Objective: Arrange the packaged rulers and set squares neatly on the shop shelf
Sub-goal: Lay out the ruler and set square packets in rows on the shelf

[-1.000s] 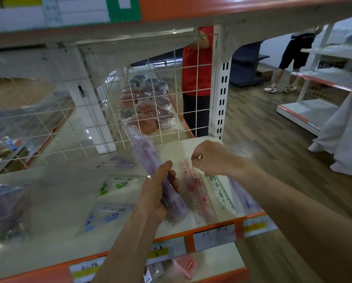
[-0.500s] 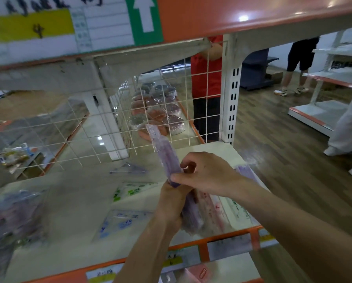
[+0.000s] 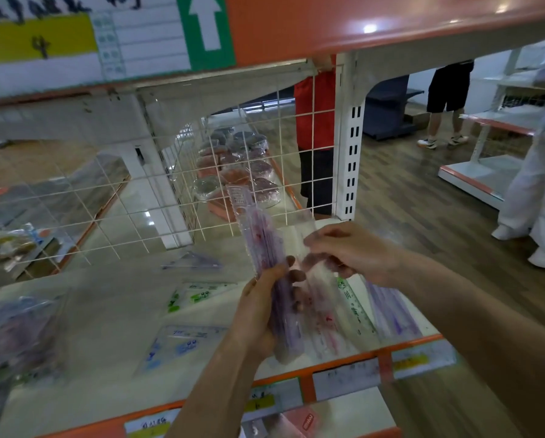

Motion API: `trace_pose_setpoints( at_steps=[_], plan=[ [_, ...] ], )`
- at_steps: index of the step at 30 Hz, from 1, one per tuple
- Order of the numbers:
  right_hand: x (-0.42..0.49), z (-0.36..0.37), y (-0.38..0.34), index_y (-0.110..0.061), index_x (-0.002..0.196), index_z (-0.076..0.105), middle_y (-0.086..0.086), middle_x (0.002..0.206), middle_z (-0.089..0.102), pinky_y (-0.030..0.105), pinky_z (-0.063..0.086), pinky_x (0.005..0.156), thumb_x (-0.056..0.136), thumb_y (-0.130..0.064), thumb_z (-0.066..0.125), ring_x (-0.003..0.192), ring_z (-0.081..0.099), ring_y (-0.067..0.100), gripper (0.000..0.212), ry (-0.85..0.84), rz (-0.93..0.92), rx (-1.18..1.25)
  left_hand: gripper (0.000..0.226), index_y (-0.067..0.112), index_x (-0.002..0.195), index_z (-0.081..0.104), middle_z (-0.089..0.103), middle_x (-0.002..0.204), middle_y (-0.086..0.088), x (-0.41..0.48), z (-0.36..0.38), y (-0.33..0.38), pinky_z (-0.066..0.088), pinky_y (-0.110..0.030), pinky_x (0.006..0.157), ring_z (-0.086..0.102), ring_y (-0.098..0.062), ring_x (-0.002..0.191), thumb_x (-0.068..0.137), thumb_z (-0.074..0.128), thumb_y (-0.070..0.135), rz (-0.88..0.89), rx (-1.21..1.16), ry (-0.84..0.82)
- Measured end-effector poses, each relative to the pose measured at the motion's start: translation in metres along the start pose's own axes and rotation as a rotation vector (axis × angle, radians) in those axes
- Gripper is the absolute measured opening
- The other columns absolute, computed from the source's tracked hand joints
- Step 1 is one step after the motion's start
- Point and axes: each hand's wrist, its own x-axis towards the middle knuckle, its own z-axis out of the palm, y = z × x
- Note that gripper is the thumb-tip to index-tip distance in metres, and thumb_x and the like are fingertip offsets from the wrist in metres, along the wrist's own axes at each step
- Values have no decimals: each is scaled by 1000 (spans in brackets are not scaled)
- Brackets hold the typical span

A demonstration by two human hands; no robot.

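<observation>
My left hand [image 3: 266, 306] grips a bundle of purple packaged rulers [image 3: 258, 245], held upright over the white shelf [image 3: 107, 336]. My right hand [image 3: 353, 251] pinches a clear packaged ruler [image 3: 312, 279] just to the right of that bundle; the motion blurs it. On the shelf below lie a red-printed ruler pack [image 3: 325, 330], a green-marked ruler [image 3: 355, 306] and a purple ruler pack [image 3: 391, 314]. Set square packs lie further left: a green-printed one [image 3: 198, 294], a blue-printed one [image 3: 179, 343] and a clear one [image 3: 195, 262].
A white wire grid [image 3: 138, 197] backs the shelf. An orange upper shelf [image 3: 328, 23] hangs close overhead. A blurred heap of packages [image 3: 15, 339] sits at the left. A white upright post [image 3: 350, 147] stands at the right. People stand beyond in the aisle.
My right hand has left the shelf's rulers, come to the bundle, and now draws one clear pack away to the right. The left hand has lifted the bundle slightly.
</observation>
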Motion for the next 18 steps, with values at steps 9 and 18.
trace_pose_setpoints(
  at_steps=[9, 18],
  plan=[
    [-33, -59, 23, 3, 102, 57, 6, 76, 72, 19, 39, 44, 95, -11, 46, 54, 55, 10, 19, 128, 161, -300, 22, 6, 106, 68, 71, 90, -17, 2, -1, -4, 55, -28, 50, 64, -22, 58, 90, 56, 16, -8, 17, -6],
    [-43, -56, 41, -20, 122, 51, 4, 117, 59, 30, 44, 77, 91, -33, 47, 95, 55, 22, 34, 309, 234, -1057, 26, 6, 112, 65, 72, 88, -14, 4, -2, -5, 55, -29, 49, 69, -20, 60, 92, 53, 16, -71, -17, -27]
  ],
)
